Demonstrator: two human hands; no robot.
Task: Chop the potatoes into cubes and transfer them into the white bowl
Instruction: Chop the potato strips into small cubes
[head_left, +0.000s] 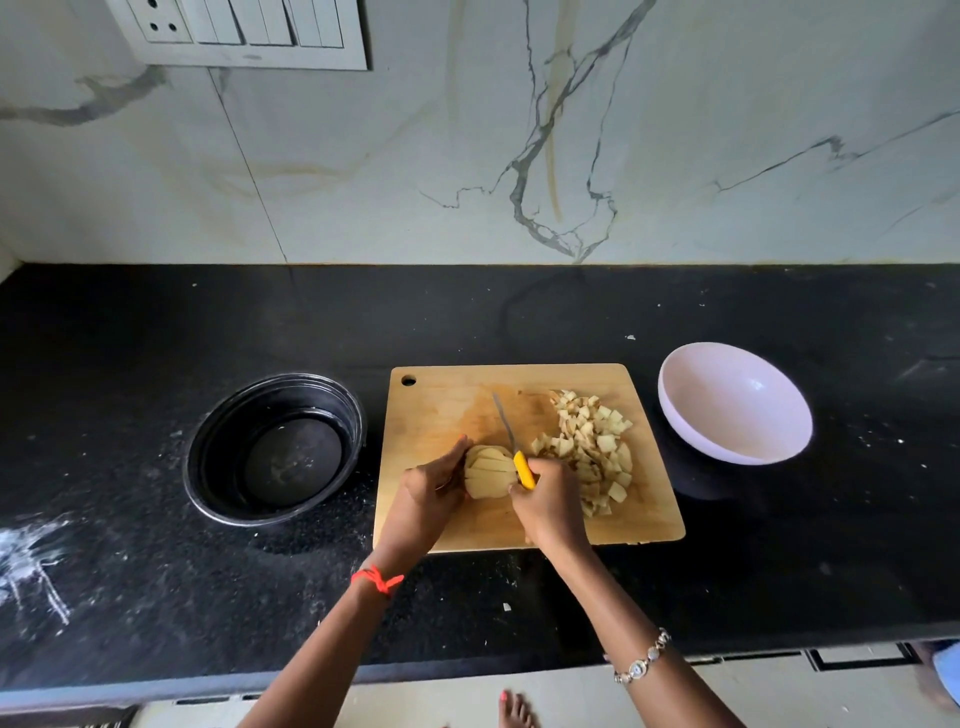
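On a wooden cutting board (457, 410), the left hand (434, 488) steadies a sliced potato (488, 470) while the right hand (550, 499) grips a yellow-handled knife (514, 444); cut cubes (592, 447) lie at 3 o'clock, the white bowl (735, 402) (empty) beyond on the counter (156, 322).

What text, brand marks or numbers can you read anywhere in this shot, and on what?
None readable.
Switch panel: no legible marking.
Knife: plain yellow handle, no brand visible.
White bowl, black bowl, cutting board: unmarked.
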